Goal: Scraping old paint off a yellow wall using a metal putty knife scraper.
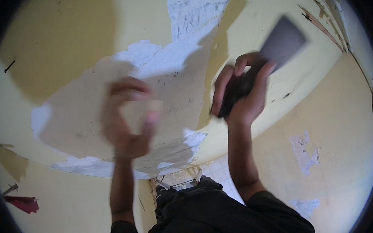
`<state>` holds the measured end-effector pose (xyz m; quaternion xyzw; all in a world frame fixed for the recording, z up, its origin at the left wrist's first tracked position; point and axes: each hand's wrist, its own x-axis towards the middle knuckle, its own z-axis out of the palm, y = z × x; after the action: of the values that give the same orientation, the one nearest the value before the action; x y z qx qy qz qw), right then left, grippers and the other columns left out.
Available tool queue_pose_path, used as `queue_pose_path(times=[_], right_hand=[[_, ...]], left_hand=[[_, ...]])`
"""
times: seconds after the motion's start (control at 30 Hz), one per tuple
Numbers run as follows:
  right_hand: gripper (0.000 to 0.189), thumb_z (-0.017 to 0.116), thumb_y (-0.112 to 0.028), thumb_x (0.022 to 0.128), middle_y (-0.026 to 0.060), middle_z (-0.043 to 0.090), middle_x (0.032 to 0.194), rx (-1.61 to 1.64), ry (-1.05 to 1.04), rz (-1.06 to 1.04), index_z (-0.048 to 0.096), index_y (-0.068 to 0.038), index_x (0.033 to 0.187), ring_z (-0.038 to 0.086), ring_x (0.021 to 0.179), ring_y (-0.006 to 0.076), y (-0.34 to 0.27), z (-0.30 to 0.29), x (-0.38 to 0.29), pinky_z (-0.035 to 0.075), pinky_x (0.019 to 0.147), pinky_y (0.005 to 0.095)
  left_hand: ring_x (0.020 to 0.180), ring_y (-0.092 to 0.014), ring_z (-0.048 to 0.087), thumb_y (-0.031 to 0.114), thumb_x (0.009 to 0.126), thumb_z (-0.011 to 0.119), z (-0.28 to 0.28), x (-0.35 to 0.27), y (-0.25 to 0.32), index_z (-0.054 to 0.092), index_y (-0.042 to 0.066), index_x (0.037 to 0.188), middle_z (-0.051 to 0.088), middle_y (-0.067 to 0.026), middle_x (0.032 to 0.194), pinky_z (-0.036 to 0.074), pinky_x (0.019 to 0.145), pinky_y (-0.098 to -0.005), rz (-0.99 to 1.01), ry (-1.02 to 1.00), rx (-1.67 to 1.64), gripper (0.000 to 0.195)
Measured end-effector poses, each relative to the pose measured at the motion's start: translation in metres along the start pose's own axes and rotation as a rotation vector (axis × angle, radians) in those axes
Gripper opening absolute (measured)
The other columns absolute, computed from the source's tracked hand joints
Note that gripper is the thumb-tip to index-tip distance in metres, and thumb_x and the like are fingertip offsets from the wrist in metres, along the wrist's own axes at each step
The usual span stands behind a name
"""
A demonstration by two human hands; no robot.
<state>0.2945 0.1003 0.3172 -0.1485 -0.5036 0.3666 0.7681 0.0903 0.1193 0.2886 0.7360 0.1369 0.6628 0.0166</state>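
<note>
My right hand (244,94) grips the dark handle of a broad-bladed putty knife (283,41). Its grey blade points up and to the right, blurred, and whether it touches the wall cannot be told. To the left, my left hand (125,119) is raised with its fingers and thumb curved into a C. A small pale patch shows at the thumb tip; blur hides whether it is a held flake or the nail. Both hands are in front of a yellow painted wall (143,11), where a large irregular area of paint is gone, baring a whitish-grey surface (173,114).
A nail (10,66) sticks out of the wall at left. Splintered wood strips (322,30) are at upper right. A red scrap (23,203) hangs at lower left. Below me are a metal frame, perhaps a ladder (183,183), and pale floor tiles (217,170). The right wall (325,109) has peeled spots.
</note>
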Motion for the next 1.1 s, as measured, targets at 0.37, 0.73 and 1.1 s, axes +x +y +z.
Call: queue_pose_path(times=[0.37,0.73,1.1], right_hand=[[0.052,0.031,0.0,0.098,0.0044,0.052,0.071,-0.041,-0.131,0.409,0.019,-0.008,0.147,0.041,0.04,0.006,0.012,0.005,-0.048,0.033,0.033,0.0206],[0.041,0.035,0.001,0.099,0.0052,0.053,0.08,-0.113,-0.088,0.52,0.028,-0.009,0.138,0.037,0.038,0.0038,0.004,0.013,-0.042,0.031,0.031,0.0205],[0.057,0.043,-0.008,0.094,0.0038,0.045,0.066,0.261,-0.136,0.516,0.021,-0.01,0.147,0.036,0.034,0.0089,0.0,0.023,-0.049,0.033,0.028,0.0238]], left_hand=[[0.069,-0.003,0.055,0.025,0.099,0.056,0.074,0.007,0.026,0.06,-0.002,0.114,0.064,-0.0018,0.084,0.044,0.059,-0.0183,-1.128,-0.144,-0.646,0.032],[0.061,0.0,0.048,0.023,0.1,0.055,0.083,0.005,0.018,0.061,0.0,0.106,0.059,0.002,0.07,0.036,0.051,-0.0182,-0.915,0.003,-0.514,0.025],[0.062,-0.001,0.051,0.022,0.099,0.056,0.075,0.018,0.024,0.062,0.0,0.101,0.06,0.0012,0.072,0.04,0.053,-0.0194,-0.924,0.12,-0.622,0.023]])
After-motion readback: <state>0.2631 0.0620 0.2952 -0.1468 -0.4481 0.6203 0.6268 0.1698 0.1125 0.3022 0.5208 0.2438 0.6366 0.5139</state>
